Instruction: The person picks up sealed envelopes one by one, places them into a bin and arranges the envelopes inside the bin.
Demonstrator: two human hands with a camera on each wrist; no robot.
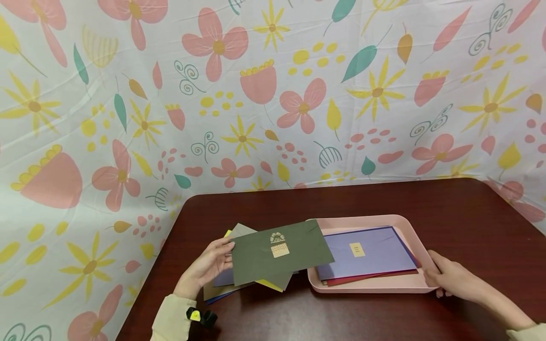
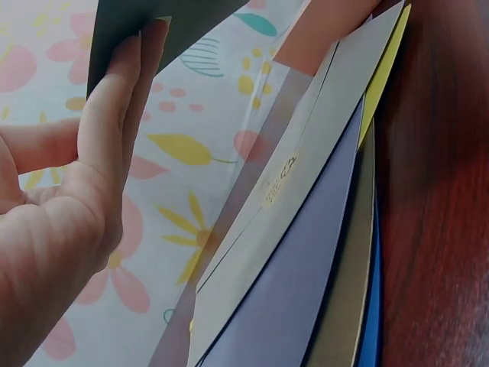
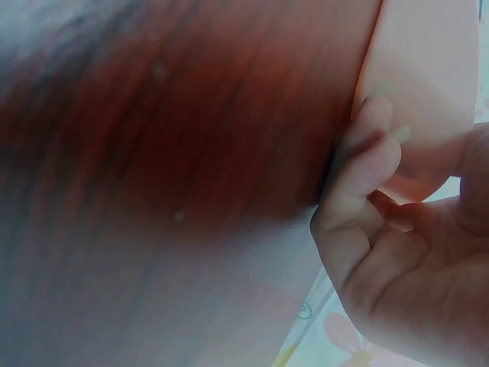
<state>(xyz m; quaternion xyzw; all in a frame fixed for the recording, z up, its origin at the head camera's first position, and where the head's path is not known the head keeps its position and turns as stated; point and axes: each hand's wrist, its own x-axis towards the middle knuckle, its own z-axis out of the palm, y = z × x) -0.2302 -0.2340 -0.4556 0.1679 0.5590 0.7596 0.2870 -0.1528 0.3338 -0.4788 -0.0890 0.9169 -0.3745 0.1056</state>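
The dark green envelope [image 1: 300, 253] is held above the pile of envelopes [image 1: 281, 280], with its right end overlapping the left rim of the pink tray [image 1: 384, 283] in the head view. Its visible face carries a gold emblem and, below that, a cream label [image 1: 280, 250]. The grip of the left hand [image 1: 209, 263] is narrow and pinches the left edge of this envelope.

The pile rests on the left part of the table. Its envelopes are fanned at different angles: a grey-beige envelope [image 2: 263, 229] with a small gold print, a yellow envelope [image 2: 386, 69], a lavender envelope [image 2: 298, 275], a tan envelope [image 2: 348, 267] and a blue envelope [image 2: 370, 329].

The tray stands to the right of the pile. Inside it, a periwinkle envelope [image 1: 375, 251] with a yellowish label lies uppermost; dark blue and red edges project from beneath it. The grip of the right hand [image 1: 454, 277] holds the tray at its near right corner.

All items stand on the dark reddish-brown table [image 1: 264, 315]. Behind it hangs a white cloth [image 1: 315, 52] printed with flowers and leaves.
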